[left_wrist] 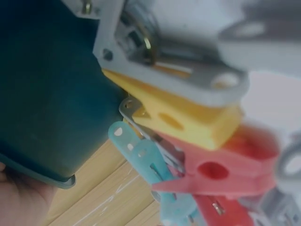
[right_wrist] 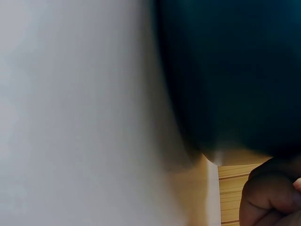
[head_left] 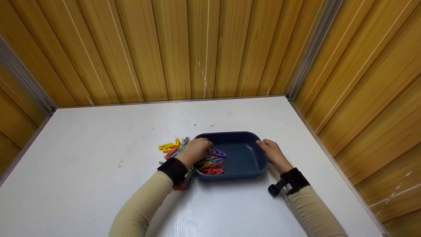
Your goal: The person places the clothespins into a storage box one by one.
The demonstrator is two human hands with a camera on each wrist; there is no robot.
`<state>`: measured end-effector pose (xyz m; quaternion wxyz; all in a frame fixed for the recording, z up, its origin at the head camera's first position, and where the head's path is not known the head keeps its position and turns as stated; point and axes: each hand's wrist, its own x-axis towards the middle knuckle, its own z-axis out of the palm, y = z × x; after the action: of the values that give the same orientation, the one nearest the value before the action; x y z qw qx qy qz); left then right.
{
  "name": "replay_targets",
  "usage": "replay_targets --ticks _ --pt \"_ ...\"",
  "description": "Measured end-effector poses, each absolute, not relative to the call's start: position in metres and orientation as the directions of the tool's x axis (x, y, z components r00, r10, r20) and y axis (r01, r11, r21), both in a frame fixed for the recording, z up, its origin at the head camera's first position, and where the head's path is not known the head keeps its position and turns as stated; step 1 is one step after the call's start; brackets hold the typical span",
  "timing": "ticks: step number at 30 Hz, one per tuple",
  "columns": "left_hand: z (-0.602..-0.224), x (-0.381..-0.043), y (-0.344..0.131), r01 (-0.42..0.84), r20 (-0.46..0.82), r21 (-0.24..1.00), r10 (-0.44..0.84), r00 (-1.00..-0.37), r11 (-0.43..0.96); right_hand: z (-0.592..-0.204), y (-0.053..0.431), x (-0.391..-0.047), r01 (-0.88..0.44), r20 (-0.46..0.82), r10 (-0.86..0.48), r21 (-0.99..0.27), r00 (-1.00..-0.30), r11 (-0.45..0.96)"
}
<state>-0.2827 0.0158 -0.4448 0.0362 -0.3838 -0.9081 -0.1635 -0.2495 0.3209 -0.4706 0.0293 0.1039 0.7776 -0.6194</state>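
A dark blue plastic bin [head_left: 241, 161] stands on the white table, with colourful clothespins [head_left: 212, 166] in its left end. My left hand [head_left: 196, 150] reaches over the bin's left rim, its fingers curled downward at a few clothespins, a grey and a purple one right at the fingertips. My right hand [head_left: 272, 152] grips the bin's right rim. Just outside the bin's left wall lies a pile of clothespins, partly hidden under the left forearm. Close up in the left wrist view are a yellow clothespin [left_wrist: 174, 115], a red clothespin [left_wrist: 225, 169] and a turquoise clothespin [left_wrist: 143, 153].
Beyond the bin, the white table [head_left: 98, 141] meets a wood-patterned back wall [head_left: 177, 49]. A similar side wall [head_left: 371, 98] rises on the right. Small dark marks dot the tabletop behind the bin. Each wrist wears a black strap [head_left: 172, 170].
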Motion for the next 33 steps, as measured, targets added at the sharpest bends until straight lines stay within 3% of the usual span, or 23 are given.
replay_targets --ticks 9,19,33 --pt "-0.426 -0.28 0.005 0.704 0.226 0.336 0.671 -0.706 0.626 -0.47 0.32 -0.25 0.215 -0.196 0.111 -0.954 -0.974 0.21" --pt "-0.374 -0.28 -0.053 0.593 0.268 0.382 0.529 -0.805 0.709 -0.468 0.321 -0.25 0.189 -0.169 0.108 -0.957 -0.98 0.218" --pt "-0.415 -0.299 -0.118 0.378 0.062 0.429 0.39 -0.919 0.821 -0.466 0.324 -0.249 0.193 -0.168 0.128 -0.956 -0.977 0.22"
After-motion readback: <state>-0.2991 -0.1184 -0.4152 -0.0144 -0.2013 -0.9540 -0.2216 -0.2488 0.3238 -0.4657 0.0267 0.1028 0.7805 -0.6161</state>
